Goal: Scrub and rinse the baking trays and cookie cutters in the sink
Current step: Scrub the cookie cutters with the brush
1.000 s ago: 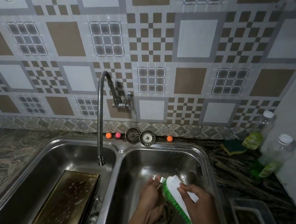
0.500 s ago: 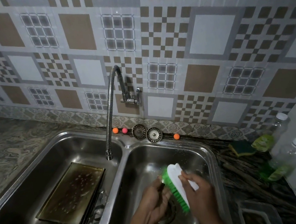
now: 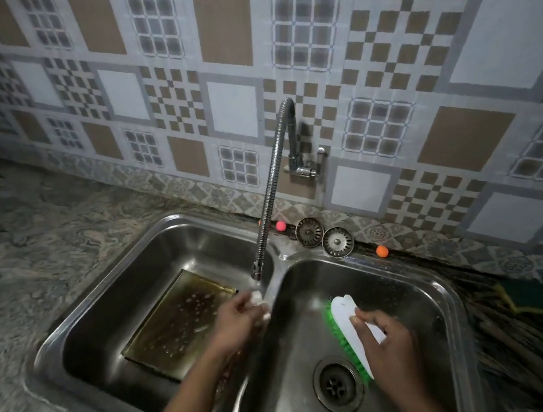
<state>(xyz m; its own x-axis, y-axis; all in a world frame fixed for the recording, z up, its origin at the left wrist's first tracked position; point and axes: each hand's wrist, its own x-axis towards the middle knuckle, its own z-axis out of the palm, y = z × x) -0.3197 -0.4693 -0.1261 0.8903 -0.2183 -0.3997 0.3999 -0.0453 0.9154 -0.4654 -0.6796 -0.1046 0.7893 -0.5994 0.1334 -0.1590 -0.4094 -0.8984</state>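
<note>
- Baking tray (image 3: 178, 325) lies flat in the left basin (image 3: 127, 276), at about 9 o'clock from my left hand; its dark surface is dotted with soap bubbles and it has not been rinsed.
- My left hand (image 3: 240, 320) is curled around a small pale object, held right under the faucet (image 3: 269, 188) nozzle at the divider between the basins. I judge it to be a cookie cutter, but it is too hidden by the fingers to be sure.
- I cannot tell whether water is running; the stream, if any, is not clear.
- To do this rinse well, I would turn the piece slowly under the nozzle so both rims and the inside get flushed, and keep it low so spray falls in the basin.
- I would pinch it by the edges, not the palm, so suds are not trapped.
- My right hand (image 3: 386, 342), at 3 o'clock from the left, grips the white back of the scrub brush (image 3: 348, 330), green bristles turned to the left, above the right basin (image 3: 423, 293).
- The drain (image 3: 337, 385) sits at 7 o'clock from the brush, open; a small piece could slip there, so I would hold firm.
</note>
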